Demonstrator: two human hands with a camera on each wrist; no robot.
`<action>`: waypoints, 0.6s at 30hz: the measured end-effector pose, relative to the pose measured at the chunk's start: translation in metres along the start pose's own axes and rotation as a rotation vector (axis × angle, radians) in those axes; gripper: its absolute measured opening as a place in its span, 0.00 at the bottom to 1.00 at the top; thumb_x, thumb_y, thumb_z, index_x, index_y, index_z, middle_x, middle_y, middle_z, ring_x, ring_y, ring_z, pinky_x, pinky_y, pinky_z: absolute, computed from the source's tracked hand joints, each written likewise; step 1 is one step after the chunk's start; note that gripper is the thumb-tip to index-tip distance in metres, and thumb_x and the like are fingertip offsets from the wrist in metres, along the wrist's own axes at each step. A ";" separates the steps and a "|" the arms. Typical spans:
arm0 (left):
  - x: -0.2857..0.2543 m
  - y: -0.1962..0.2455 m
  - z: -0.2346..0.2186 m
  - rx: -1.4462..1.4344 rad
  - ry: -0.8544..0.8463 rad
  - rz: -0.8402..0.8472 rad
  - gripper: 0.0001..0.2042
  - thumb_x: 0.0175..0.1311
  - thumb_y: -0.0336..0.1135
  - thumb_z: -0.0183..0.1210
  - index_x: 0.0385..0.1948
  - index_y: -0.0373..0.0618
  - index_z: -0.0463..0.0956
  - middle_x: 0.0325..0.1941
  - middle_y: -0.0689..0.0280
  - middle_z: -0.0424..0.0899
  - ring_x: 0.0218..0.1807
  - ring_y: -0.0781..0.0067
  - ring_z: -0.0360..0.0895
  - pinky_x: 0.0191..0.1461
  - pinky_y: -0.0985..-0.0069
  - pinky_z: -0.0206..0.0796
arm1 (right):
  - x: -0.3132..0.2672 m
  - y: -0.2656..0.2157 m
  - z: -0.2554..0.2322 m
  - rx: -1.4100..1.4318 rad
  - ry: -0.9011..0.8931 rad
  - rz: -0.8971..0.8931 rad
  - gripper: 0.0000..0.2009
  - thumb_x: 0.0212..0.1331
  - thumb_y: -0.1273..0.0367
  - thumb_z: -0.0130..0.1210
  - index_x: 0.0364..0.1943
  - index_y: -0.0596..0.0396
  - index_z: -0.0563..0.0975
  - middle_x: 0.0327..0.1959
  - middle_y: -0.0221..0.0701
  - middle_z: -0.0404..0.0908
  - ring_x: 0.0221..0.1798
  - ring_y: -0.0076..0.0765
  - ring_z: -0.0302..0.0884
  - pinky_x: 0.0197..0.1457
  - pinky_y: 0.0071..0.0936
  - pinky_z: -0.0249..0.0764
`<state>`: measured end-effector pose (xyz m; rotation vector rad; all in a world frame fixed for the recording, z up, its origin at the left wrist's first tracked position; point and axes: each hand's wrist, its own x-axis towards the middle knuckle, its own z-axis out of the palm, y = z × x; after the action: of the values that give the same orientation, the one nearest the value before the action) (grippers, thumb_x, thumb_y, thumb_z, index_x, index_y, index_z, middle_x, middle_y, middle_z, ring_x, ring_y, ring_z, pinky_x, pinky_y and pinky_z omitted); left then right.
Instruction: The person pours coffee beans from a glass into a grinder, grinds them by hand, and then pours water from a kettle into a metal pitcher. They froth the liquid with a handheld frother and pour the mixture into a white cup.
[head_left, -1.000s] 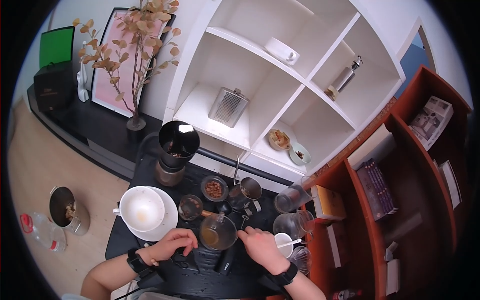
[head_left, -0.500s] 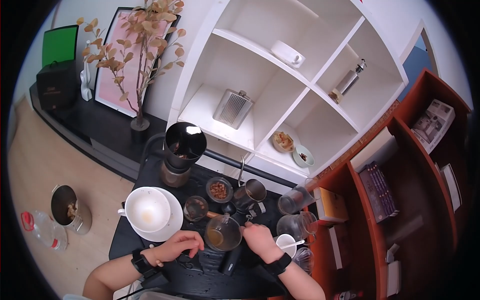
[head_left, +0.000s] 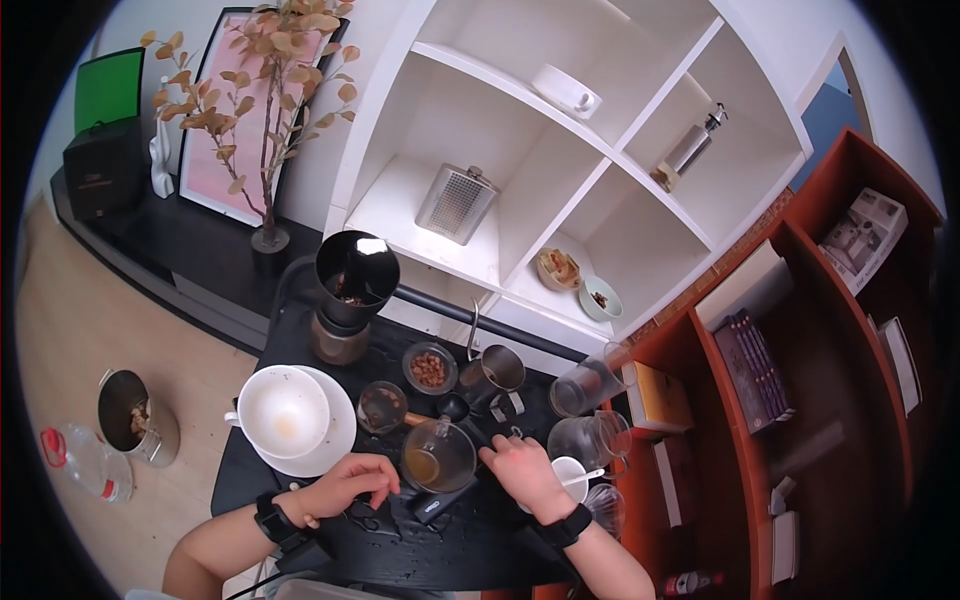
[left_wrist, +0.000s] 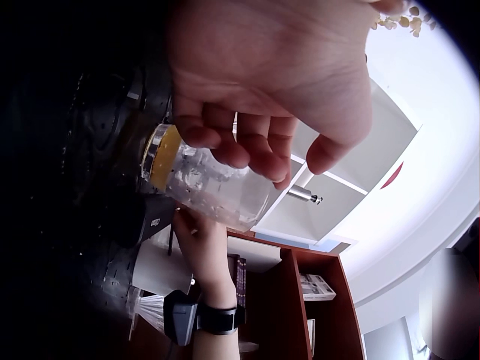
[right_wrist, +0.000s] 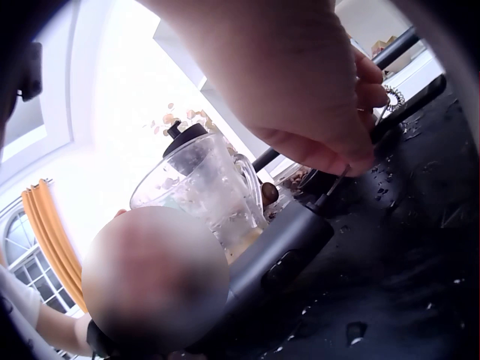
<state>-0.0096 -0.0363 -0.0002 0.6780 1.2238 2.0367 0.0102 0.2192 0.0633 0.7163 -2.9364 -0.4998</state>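
Note:
In the head view the right hand [head_left: 525, 472] is beside a glass cup [head_left: 438, 458] with brown liquid at its bottom. Its fingertips pinch the thin metal shaft of a black-handled frother, whose handle [right_wrist: 289, 244] lies low beside the cup in the right wrist view. A small coil [right_wrist: 395, 97] shows past the fingers. To the cup's left the left hand [head_left: 350, 485] hovers with loosely bent fingers and holds nothing; the left wrist view shows its palm [left_wrist: 270, 82] near the cup [left_wrist: 217, 187].
A white cup [head_left: 283, 412] on a saucer stands left. Behind are a grinder [head_left: 350, 290], a bowl of brown pieces [head_left: 430, 368] and a metal jug [head_left: 492, 372]. Glass vessels [head_left: 590, 440] and a small white cup [head_left: 568, 478] with a spoon stand right.
The frother's handle has swung from nearly upright in the head view to a slant nearer the glass cup's base. The left hand stays beside the cup, and the camera view has shifted slightly.

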 end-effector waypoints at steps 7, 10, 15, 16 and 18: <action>0.000 -0.001 0.000 0.011 0.002 0.005 0.09 0.59 0.35 0.45 0.26 0.40 0.71 0.16 0.71 0.69 0.20 0.85 0.65 0.30 0.88 0.55 | -0.006 -0.011 0.013 -0.009 0.025 -0.082 0.03 0.42 0.70 0.47 0.24 0.48 0.72 0.22 0.25 0.69 0.28 0.27 0.72 0.32 0.23 0.66; -0.001 -0.001 -0.001 0.001 0.009 0.005 0.09 0.59 0.36 0.45 0.26 0.40 0.71 0.16 0.71 0.69 0.20 0.85 0.65 0.29 0.88 0.55 | -0.009 -0.017 0.020 0.005 0.015 -0.104 0.05 0.44 0.71 0.46 0.27 0.49 0.71 0.22 0.25 0.69 0.28 0.27 0.72 0.33 0.24 0.67; -0.001 0.001 0.000 -0.003 0.011 -0.002 0.09 0.59 0.35 0.45 0.26 0.40 0.71 0.16 0.71 0.69 0.20 0.85 0.65 0.29 0.88 0.55 | -0.018 -0.038 0.005 0.080 0.025 -0.153 0.11 0.46 0.71 0.44 0.36 0.48 0.70 0.25 0.25 0.69 0.28 0.26 0.71 0.29 0.22 0.65; -0.001 0.000 0.000 -0.005 0.011 -0.007 0.09 0.58 0.35 0.45 0.26 0.40 0.71 0.16 0.71 0.69 0.20 0.85 0.65 0.29 0.88 0.55 | -0.019 -0.043 0.002 0.080 -0.004 -0.170 0.12 0.45 0.69 0.47 0.38 0.48 0.70 0.26 0.24 0.69 0.28 0.25 0.71 0.28 0.22 0.64; 0.000 0.000 0.001 0.005 0.021 -0.018 0.10 0.57 0.37 0.46 0.26 0.39 0.71 0.16 0.70 0.69 0.20 0.84 0.66 0.28 0.87 0.55 | -0.021 -0.054 -0.002 0.144 0.005 -0.184 0.15 0.44 0.67 0.49 0.40 0.47 0.69 0.26 0.24 0.68 0.27 0.24 0.70 0.28 0.22 0.64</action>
<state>-0.0088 -0.0357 0.0003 0.6468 1.2437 2.0311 0.0525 0.1835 0.0474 1.0090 -2.9397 -0.3007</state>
